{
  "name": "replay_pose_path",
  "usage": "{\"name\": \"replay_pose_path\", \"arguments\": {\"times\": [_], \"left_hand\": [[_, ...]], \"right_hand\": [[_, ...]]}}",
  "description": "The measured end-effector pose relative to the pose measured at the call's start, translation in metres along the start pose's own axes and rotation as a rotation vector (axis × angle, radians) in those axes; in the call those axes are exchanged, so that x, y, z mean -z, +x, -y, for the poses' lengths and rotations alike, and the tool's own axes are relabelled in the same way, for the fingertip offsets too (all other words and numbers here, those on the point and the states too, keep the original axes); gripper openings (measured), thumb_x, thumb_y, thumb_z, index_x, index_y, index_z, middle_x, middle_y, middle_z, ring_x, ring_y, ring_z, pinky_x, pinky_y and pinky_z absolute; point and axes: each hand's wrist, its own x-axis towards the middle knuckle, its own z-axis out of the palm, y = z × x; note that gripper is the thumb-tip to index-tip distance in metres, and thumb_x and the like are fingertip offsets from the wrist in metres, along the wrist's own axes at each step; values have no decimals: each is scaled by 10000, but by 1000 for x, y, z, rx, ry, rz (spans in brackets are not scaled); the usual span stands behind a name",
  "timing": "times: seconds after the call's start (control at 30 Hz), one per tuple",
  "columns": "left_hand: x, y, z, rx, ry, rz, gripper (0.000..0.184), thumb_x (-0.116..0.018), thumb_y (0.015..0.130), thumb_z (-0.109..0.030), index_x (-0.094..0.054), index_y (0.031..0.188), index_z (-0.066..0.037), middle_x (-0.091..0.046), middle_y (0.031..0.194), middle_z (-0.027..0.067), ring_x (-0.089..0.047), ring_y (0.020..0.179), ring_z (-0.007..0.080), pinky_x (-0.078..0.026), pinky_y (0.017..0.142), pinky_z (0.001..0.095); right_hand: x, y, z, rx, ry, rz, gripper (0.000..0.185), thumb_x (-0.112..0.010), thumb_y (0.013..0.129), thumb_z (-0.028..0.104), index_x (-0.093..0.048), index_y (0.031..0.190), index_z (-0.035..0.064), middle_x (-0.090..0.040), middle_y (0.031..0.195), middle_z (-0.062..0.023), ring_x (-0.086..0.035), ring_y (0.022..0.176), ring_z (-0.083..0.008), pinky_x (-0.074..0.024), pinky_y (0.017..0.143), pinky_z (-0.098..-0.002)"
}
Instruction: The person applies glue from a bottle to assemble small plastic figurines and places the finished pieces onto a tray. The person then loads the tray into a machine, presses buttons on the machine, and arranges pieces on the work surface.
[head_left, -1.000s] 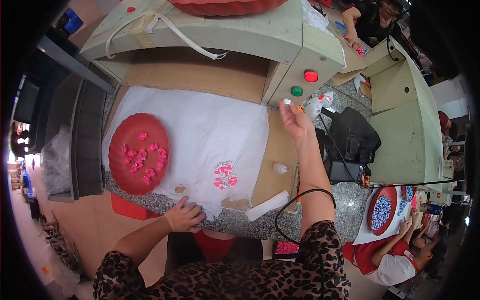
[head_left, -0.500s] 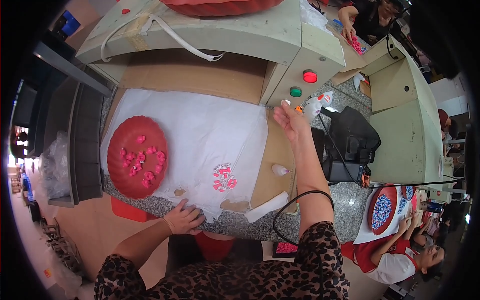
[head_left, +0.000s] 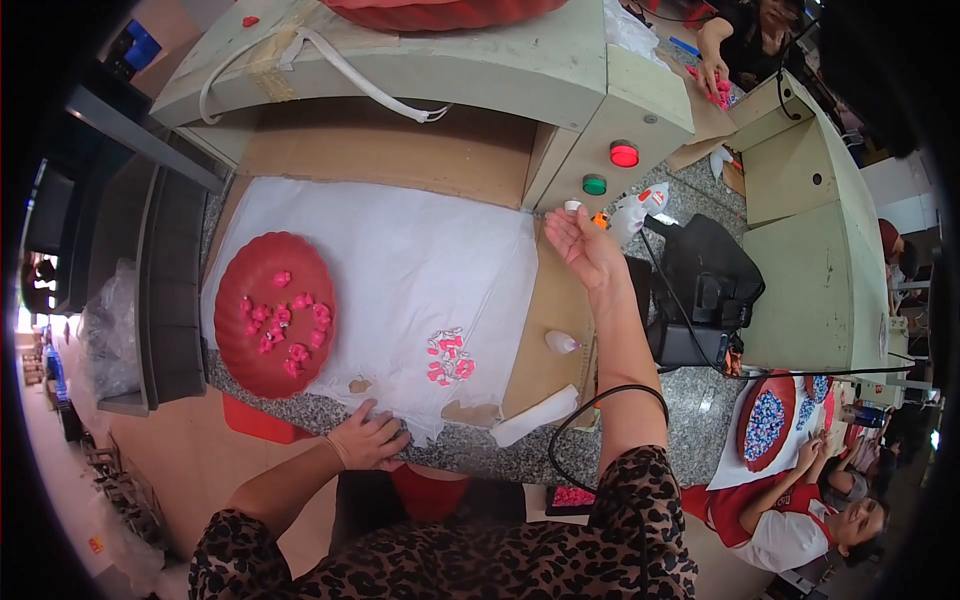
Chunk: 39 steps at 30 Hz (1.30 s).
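Note:
My left hand rests on the front edge of the speckled worktop, fingers apart and holding nothing. My right hand is raised at the right of the bench machine, palm up, with a small white object at its fingertips; whether the fingers grip it is unclear. Just above that hand is a green button, with a red lit button higher up. On white paper lies a pile of small pink and white pieces. A red scalloped tray with pink pieces stands to the left.
A small bottle lies on cardboard beside the paper. White bottles and a black bag are at the right. A black cable crosses my right forearm. Grey bins stand left. Two people work at the right.
The view has shifted slightly. My right hand has turned a little and its fingers have spread beside the white object. My left hand stays at the edge.

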Motion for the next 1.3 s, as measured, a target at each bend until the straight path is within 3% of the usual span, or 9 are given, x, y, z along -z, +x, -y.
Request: {"name": "replay_pose_path", "arguments": {"times": [0.13,0.23,0.3,0.4,1.0,1.03,1.1,1.23,1.3], "left_hand": [[-1,-1,0,-3,3,-1,474,-608,647,-459,-530,989,-141,-497,928,60,-493,925,217,-348,854,497],[-3,-3,0,-11,7,-23,473,-606,648,-464,-530,987,-142,-497,925,58,-495,919,217,-349,853,497],[-4,-2,0,-17,40,-31,485,-616,633,-508,-554,960,-156,-505,938,57,-505,911,221,-355,846,491],[-3,-2,0,-15,45,3,477,-619,632,-504,-558,952,-156,-505,937,57,-503,913,224,-356,839,494],[-3,0,-1,2,31,1,461,-620,635,-476,-558,945,-140,-512,925,63,-505,905,234,-340,851,504],[-2,1,0,4,20,7,461,-620,635,-476,-558,945,-140,-512,925,63,-505,905,234,-340,851,504],[2,1,-1,15,15,70,504,-607,642,-483,-526,1005,-143,-507,949,67,-491,950,227,-324,875,502],[4,1,0,45,-54,62,460,-597,659,-431,-527,1006,-138,-500,948,65,-487,947,224,-308,893,498],[5,1,-1,57,-95,62,433,-591,669,-404,-528,1003,-136,-497,946,63,-489,940,220,-305,895,498]], "right_hand": [[-3,-4,1,-3,42,-23,340,-434,896,268,-486,965,-61,-575,898,-177,-590,814,-243,-510,766,-352],[-3,-11,3,35,-150,15,332,-492,873,266,-506,932,-61,-585,852,-156,-595,745,-209,-527,696,-322],[-9,-14,3,239,-487,-123,294,-583,822,240,-538,897,-40,-596,803,-125,-589,670,-163,-524,619,-269],[-9,-9,0,299,-565,-160,265,-624,792,226,-556,841,-26,-596,766,-112,-577,619,-139,-519,573,-249],[-5,-11,9,86,-234,-70,241,-544,846,168,-534,890,-68,-587,795,-139,-599,723,-195,-524,684,-296],[-4,-19,11,76,-234,-78,241,-544,846,168,-534,890,-68,-587,795,-139,-599,723,-195,-524,684,-296],[0,-44,16,174,-646,-152,212,-540,841,149,-545,935,-41,-601,804,-113,-591,708,-157,-503,641,-242],[-14,-125,6,475,-703,-188,167,-562,823,132,-564,903,-14,-576,731,-30,-506,583,-69,-421,521,-186],[-28,-171,-20,453,-728,-188,139,-565,819,115,-567,883,-8,-572,724,-32,-501,587,-64,-414,524,-185]]}}
